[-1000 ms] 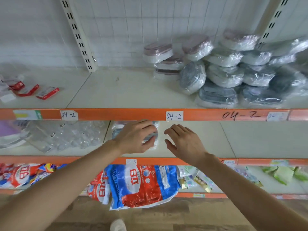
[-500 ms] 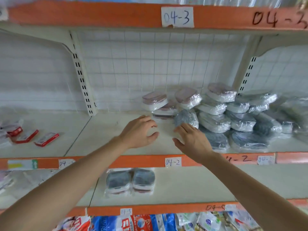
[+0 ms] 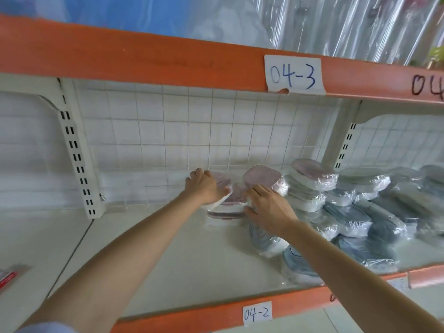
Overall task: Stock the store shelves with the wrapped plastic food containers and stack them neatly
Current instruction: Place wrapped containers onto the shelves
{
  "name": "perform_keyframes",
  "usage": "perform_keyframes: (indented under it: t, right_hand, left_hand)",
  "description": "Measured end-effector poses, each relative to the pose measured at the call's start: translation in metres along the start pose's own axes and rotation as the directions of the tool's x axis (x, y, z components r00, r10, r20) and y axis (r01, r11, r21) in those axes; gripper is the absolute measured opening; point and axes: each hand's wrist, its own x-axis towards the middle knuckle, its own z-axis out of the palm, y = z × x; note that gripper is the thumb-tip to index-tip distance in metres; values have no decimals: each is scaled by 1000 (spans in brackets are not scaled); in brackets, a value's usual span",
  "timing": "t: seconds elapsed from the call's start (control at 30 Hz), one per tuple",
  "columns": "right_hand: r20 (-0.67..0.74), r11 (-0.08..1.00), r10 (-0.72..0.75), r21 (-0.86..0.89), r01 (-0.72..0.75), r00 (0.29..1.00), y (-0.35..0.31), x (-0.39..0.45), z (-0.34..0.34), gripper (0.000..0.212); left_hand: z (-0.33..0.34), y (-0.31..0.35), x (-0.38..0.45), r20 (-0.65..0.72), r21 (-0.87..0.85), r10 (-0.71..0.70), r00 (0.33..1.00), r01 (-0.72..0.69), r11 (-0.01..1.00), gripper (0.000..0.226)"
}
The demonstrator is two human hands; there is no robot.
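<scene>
On the shelf marked 04-2 [image 3: 168,248], a short stack of wrapped pink-lidded containers [image 3: 223,215] stands near the back grid. My left hand [image 3: 207,188] lies over the tilted top pink-lidded container [image 3: 223,182], with its fingers curled around it. My right hand [image 3: 269,207] has its fingers spread over a grey-lidded container [image 3: 262,239] that stands on edge. Its fingertips touch the side of the pink stack. Another pink-lidded container [image 3: 262,176] leans just behind the right hand.
A loose heap of wrapped grey and white containers [image 3: 360,219] fills the right of the shelf, and one [image 3: 298,267] lies near the front edge. The orange edge of shelf 04-3 [image 3: 168,58] hangs overhead. A slotted upright [image 3: 77,152] stands at the left. A red packet [image 3: 7,276] lies far left.
Both hands rose from the lower shelf, leaving two containers there. They reached back across shelf 04-2 onto the pink-lidded stack. My view tilted upward.
</scene>
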Motion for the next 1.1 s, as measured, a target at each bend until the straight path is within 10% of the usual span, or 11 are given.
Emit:
perform_keyframes:
  t: [0.63,1.1]
  right_hand:
    - [545,993,112,-81,-80,831,-2,95,70,93]
    - [351,995,-80,91,51,933,-40,44,44,85]
  left_hand:
    - [-3,-147,-42,23,-52,156,988,-154,987,74]
    - [1,-148,-115,100,38,251,963,-255,966,88]
